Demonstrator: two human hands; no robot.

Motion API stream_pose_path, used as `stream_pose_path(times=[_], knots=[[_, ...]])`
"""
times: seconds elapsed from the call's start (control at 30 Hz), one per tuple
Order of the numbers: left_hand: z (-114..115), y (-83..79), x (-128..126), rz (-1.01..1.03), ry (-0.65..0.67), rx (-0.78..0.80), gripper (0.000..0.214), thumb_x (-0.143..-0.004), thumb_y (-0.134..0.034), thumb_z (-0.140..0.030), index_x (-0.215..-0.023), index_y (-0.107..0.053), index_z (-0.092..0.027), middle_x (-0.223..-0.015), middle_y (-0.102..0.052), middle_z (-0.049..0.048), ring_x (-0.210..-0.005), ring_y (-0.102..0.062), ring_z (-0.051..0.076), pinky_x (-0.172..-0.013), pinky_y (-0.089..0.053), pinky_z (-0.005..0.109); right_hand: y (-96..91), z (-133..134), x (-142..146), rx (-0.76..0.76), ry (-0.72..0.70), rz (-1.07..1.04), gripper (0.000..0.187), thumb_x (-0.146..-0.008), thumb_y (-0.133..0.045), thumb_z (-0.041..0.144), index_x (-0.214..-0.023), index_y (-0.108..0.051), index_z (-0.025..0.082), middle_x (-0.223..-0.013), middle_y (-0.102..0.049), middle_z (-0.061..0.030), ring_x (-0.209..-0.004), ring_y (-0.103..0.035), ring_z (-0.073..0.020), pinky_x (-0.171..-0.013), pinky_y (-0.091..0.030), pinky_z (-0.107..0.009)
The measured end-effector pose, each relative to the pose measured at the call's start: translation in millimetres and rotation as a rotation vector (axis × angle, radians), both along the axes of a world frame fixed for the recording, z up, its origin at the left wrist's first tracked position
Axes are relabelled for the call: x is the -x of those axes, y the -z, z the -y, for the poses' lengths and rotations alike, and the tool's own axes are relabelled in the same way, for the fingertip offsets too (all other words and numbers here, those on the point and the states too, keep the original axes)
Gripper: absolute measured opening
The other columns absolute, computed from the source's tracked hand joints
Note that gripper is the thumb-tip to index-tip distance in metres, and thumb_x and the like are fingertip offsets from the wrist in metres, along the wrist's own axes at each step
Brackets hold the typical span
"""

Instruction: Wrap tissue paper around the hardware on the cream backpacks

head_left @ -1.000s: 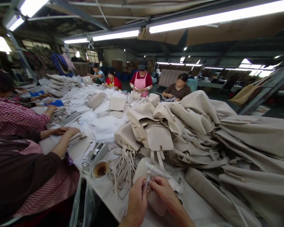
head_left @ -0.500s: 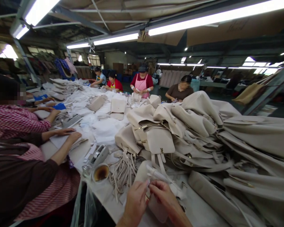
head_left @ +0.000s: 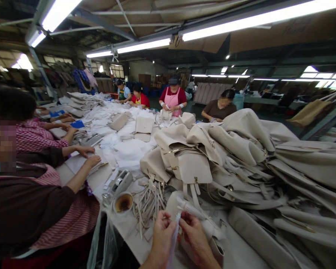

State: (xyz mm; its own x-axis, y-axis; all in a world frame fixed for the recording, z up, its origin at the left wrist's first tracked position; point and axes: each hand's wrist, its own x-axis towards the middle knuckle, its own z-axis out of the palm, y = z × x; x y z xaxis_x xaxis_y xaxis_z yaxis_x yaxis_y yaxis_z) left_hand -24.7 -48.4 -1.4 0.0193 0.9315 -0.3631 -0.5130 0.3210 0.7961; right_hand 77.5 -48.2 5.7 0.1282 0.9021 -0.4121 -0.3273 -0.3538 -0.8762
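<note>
Partly hidden, a blurry pale strip (head_left: 174,239) hangs between the left hand (head_left: 161,232) and right hand (head_left: 194,232), near a beige piece (head_left: 171,203) they partly cover. The right fingers (head_left: 187,217) pinch the strip's top; whether the curled left ones grip it, I cannot tell. Both wrists (head_left: 210,257) angle inward from the lower edge.

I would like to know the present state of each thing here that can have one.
White strip: extended, between both hands
Left hand: fingers bent, grip unclear
Right hand: pinching the strip
Beige bags: heaped, overlapping
Narrow straps: bunched, loose
Round container: brown inside
Clear plastic bag: hanging at table edge
Ceiling lamps: lit
</note>
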Motion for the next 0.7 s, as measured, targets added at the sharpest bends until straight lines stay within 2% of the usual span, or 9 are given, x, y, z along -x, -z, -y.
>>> stream_pose_path(times=[0.07,0.13,0.23,0.3,0.37,0.47,0.53,0.6,0.7], knots=[[0,10.3,-2,0.011,-0.017,0.015,0.040,-0.057,-0.080,-0.033,-0.074,-0.045,-0.024,-0.051,-0.059,-0.0063,-0.043,-0.049,0.010,-0.046,-0.033,0.020,-3.2,0,0,0.005,-0.035,-0.061,0.036,-0.055,-0.084,0.039,-0.079,-0.065,0.020,-0.052,-0.047,0.0077,-0.041,-0.025,-0.0047,-0.041,-0.015,-0.022],[0,19.4,-3,0.020,-0.012,0.041,0.042,-0.055,-0.080,-0.032,-0.072,-0.043,-0.024,-0.051,-0.059,-0.0057,-0.043,-0.050,0.009,-0.045,-0.032,0.019,-6.0,0,-1,0.006,-0.070,-0.138,0.036,-0.053,-0.083,0.035,-0.080,-0.067,0.018,-0.054,-0.050,0.0076,-0.040,-0.018,-0.0016,-0.041,-0.010,-0.021],[2,27.6,-2,0.050,0.010,0.110,0.043,-0.053,-0.081,-0.032,-0.073,-0.044,-0.023,-0.050,-0.057,-0.0061,-0.041,-0.047,0.008,-0.044,-0.029,0.019,-8.5,-1,-5,0.017,-0.102,-0.307,0.043,-0.052,-0.082,0.032,-0.090,-0.068,0.017,-0.068,-0.062,0.0027,-0.042,-0.018,0.0005,-0.041,-0.007,-0.018],[3,29.6,-1,0.081,0.037,0.169,0.045,-0.051,-0.082,-0.032,-0.074,-0.044,-0.023,-0.049,-0.056,-0.0068,-0.039,-0.045,0.007,-0.043,-0.027,0.019,-8.1,0,-7,0.020,-0.118,-0.436,0.049,-0.052,-0.085,0.035,-0.094,-0.068,0.017,-0.070,-0.062,0.0026,-0.042,-0.019,0.0008,-0.041,-0.008,-0.016],[5,29.2,-1,0.099,0.072,0.200,0.046,-0.049,-0.082,-0.031,-0.073,-0.043,-0.024,-0.048,-0.056,-0.0068,-0.037,-0.044,0.007,-0.042,-0.027,0.019,-5.8,1,-9,-0.002,-0.126,-0.487,0.053,-0.055,-0.087,0.043,-0.098,-0.068,0.018,-0.064,-0.057,0.0061,-0.042,-0.018,0.0007,-0.041,-0.010,-0.015],[6,25.6,-2,0.095,0.077,0.153,0.044,-0.051,-0.080,-0.029,-0.074,-0.043,-0.024,-0.049,-0.058,-0.0069,-0.038,-0.047,0.008,-0.043,-0.031,0.020,-0.7,2,-12,-0.037,-0.135,-0.399,0.059,-0.058,-0.090,0.042,-0.109,-0.067,0.022,-0.059,-0.050,0.0103,-0.042,-0.018,0.0004,-0.042,-0.013,-0.014],[6,21.7,-1,0.087,0.066,0.126,0.042,-0.053,-0.080,-0.028,-0.074,-0.044,-0.023,-0.048,-0.059,-0.0071,-0.039,-0.048,0.008,-0.043,-0.031,0.019,2.4,3,-15,-0.041,-0.154,-0.375,0.061,-0.057,-0.092,0.037,-0.111,-0.067,0.022,-0.065,-0.057,0.0082,-0.042,-0.020,0.0010,-0.041,-0.012,-0.015],[5,17.2,0,0.104,0.065,0.130,0.042,-0.051,-0.080,-0.026,-0.073,-0.045,-0.023,-0.047,-0.059,-0.0066,-0.039,-0.048,0.008,-0.043,-0.029,0.019,5.1,3,-19,-0.047,-0.172,-0.390,0.056,-0.056,-0.092,0.035,-0.105,-0.069,0.021,-0.075,-0.067,0.0027,-0.041,-0.020,0.0025,-0.041,-0.010,-0.016],[5,9.4,5,0.204,0.146,0.242,0.045,-0.049,-0.084,-0.023,-0.072,-0.045,-0.022,-0.047,-0.058,-0.0053,-0.039,-0.047,0.008,-0.042,-0.027,0.017,10.3,2,-22,-0.075,-0.174,-0.391,0.046,-0.054,-0.094,0.034,-0.092,-0.072,0.019,-0.084,-0.074,-0.0027,-0.039,-0.022,0.0039,-0.041,-0.014,-0.016]])
